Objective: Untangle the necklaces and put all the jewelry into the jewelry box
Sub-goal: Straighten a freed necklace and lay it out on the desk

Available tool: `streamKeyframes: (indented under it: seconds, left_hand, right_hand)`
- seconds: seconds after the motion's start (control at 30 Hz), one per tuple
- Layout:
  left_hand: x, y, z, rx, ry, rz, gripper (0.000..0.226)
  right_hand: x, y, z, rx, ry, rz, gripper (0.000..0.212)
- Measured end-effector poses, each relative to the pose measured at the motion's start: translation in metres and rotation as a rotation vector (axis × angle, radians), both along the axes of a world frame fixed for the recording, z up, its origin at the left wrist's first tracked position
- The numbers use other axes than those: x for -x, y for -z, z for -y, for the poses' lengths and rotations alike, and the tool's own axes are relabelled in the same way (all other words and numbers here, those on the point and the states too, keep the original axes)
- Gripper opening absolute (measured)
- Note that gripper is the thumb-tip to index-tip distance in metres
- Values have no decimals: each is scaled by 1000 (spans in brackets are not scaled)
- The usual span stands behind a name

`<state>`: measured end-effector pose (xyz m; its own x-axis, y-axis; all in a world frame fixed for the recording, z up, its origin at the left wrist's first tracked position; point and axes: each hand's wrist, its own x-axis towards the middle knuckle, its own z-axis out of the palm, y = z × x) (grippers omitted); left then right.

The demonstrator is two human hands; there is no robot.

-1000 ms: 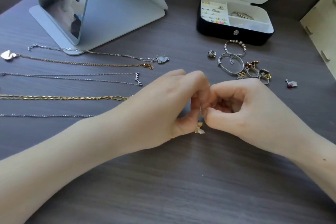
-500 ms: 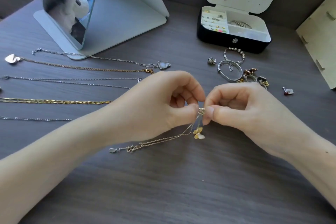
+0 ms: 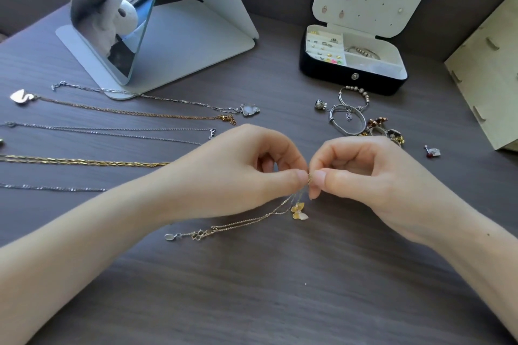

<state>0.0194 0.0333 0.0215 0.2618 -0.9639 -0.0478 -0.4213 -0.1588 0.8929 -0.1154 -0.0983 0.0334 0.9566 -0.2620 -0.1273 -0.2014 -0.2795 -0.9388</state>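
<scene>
One necklace (image 3: 298,210); left grip (image 3: 241,173), right grip (image 3: 364,173)

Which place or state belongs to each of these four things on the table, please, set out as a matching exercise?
Things:
1. butterfly necklace
2. jewelry box
3. swan necklace
4. silver bangle

Places or states:
A. lying on the table just in front of the box
B. pinched between the left hand and the right hand
C. lid open
D. laid out straight at the left

Pairs: 1-B, 2-C, 3-D, 4-A
</scene>
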Motion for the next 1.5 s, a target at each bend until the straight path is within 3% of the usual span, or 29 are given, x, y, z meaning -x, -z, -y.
streamKeyframes:
  seconds: [0.33,0.63,0.77,0.9,1.5]
  left_hand:
    - [1,-1,-1,-40,-4,121,16]
    - [-2,1,-1,-86,-8,21,16]
    - [-3,2,-1,-81,-8,-51,16]
    - [-3,1,-1,-74,6,-60,16]
    - [-6,0,-4,-47,35,-45,12]
  right_hand:
    - [0,-1,-1,142,-14,0,12]
    - [7,4,-4,241,-15,34,9]
    - [9,11,-10,451,13,47,8]
    - [8,15,-15,508,52,71,7]
    - [11,2,-11,157,71,62,7]
